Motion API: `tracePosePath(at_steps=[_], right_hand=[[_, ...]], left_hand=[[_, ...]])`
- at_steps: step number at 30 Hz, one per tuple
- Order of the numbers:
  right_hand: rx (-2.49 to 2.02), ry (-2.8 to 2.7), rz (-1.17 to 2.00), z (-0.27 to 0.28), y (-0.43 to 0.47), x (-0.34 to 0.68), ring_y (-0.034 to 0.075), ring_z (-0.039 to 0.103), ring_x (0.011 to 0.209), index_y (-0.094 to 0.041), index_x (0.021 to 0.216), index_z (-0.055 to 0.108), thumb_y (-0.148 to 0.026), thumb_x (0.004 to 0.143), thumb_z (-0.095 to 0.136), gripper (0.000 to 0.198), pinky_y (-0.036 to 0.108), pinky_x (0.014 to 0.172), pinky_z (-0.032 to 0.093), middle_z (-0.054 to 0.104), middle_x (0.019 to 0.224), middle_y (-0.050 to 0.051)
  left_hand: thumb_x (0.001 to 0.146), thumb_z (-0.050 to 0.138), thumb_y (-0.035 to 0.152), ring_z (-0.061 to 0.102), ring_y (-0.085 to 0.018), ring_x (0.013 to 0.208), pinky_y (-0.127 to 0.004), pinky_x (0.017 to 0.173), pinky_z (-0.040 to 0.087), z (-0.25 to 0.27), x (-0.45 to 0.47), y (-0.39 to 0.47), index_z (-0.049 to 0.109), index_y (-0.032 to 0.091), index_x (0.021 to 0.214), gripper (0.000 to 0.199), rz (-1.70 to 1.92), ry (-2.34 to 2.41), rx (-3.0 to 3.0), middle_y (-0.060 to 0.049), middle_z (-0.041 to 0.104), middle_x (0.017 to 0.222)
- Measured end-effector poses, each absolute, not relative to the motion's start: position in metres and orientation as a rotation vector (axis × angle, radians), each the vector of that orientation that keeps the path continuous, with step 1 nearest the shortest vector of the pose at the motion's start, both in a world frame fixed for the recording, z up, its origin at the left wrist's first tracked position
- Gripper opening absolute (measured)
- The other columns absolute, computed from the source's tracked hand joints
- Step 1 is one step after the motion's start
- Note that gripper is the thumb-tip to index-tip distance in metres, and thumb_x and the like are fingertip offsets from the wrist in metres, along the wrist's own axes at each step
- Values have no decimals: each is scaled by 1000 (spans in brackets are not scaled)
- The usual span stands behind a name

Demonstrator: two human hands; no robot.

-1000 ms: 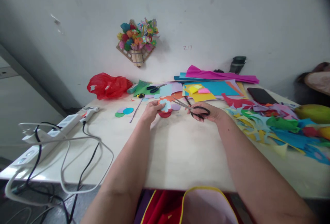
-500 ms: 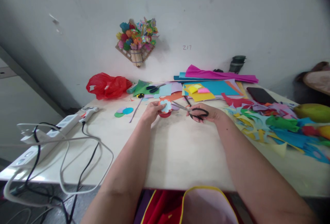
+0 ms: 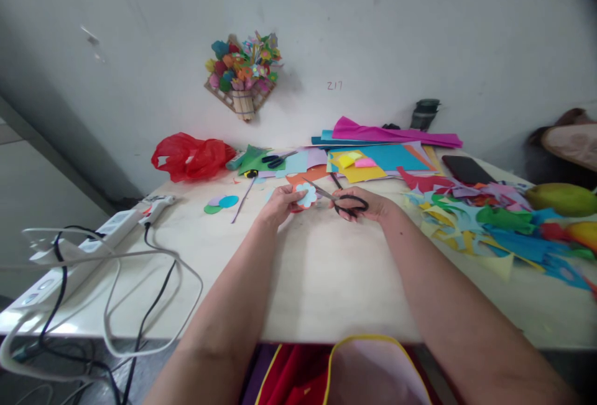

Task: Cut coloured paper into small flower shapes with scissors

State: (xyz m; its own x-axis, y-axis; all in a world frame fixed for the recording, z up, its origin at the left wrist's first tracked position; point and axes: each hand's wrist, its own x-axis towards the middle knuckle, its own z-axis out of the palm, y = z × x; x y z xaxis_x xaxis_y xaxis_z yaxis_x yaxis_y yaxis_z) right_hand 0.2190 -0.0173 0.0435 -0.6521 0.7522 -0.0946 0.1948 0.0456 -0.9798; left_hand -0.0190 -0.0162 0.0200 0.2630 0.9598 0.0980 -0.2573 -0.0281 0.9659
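Pinched in my left hand (image 3: 281, 202) is a pale blue paper flower (image 3: 306, 195) with orange paper behind it. My right hand (image 3: 361, 203) grips a pair of black-handled scissors (image 3: 351, 204), fingers in the loops. The scissors' blades reach left to the flower's upper right edge; whether they touch the paper I cannot tell. Both hands are above the white table (image 3: 336, 280). An orange sheet (image 3: 308, 175) lies just beyond the flower. To the left are several paper circles, a blue one (image 3: 229, 201) among them, and a thin purple strip (image 3: 242, 203).
Colourful paper scraps (image 3: 485, 218) cover the table's right side, near a phone (image 3: 467, 170). Stacked sheets (image 3: 401, 157) and a second pair of scissors (image 3: 278, 159) lie at the back. A red plastic bag (image 3: 191, 156) and a power strip (image 3: 84, 259) with cables are at left.
My left hand has shifted slightly right with the flower, which is turned and covers more of the red piece seen below it before. The scissors have moved a little left.
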Motion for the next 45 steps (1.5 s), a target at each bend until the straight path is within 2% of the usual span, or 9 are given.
tracePosePath(at_steps=[16, 19, 28, 33, 36, 45], right_hand=[[-738, -1888, 1702, 30, -9, 221, 10, 49, 42, -11, 94, 63, -60, 69, 73, 56, 22, 36, 29, 61, 57, 0], [-780, -1895, 1696, 32, -11, 219, 9, 49, 41, -11, 92, 62, -58, 69, 74, 54, 21, 34, 26, 61, 57, 1], [-803, -1840, 1652, 30, -11, 211, 10, 54, 45, -11, 95, 64, -53, 71, 73, 50, 21, 35, 26, 64, 61, 2], [-817, -1798, 1631, 27, -9, 207, 10, 53, 44, -13, 89, 63, -54, 71, 74, 45, 20, 34, 26, 65, 61, 2], [-824, -1786, 1614, 29, -10, 205, 9, 52, 43, -13, 88, 62, -55, 71, 74, 46, 20, 34, 27, 64, 60, 2], [-867, -1768, 1576, 29, -10, 204, 9, 53, 43, -14, 87, 61, -50, 77, 71, 39, 19, 34, 25, 64, 61, 1]], left_hand=[[52, 91, 39, 60, -15, 54, -24, 50, 39, 18, -16, -16, 73, 9, 75, 42, 1144, 773, 1139, -11, 70, 68], [52, 91, 37, 61, -15, 55, -24, 51, 41, 19, -15, -17, 72, 9, 74, 41, 1150, 775, 1120, -10, 70, 66], [58, 88, 28, 60, -13, 52, -22, 48, 41, 20, -6, -19, 70, 9, 75, 31, 1216, 770, 1033, -8, 69, 67], [56, 87, 24, 68, -17, 64, -25, 61, 52, 23, 0, -19, 70, 9, 77, 31, 1263, 765, 953, -9, 72, 73], [57, 87, 22, 69, -17, 66, -27, 65, 55, 23, 2, -18, 69, 9, 79, 31, 1280, 769, 927, -9, 72, 76], [59, 86, 20, 65, -13, 60, -25, 61, 54, 23, 4, -17, 66, 9, 74, 28, 1311, 820, 883, -6, 69, 70]])
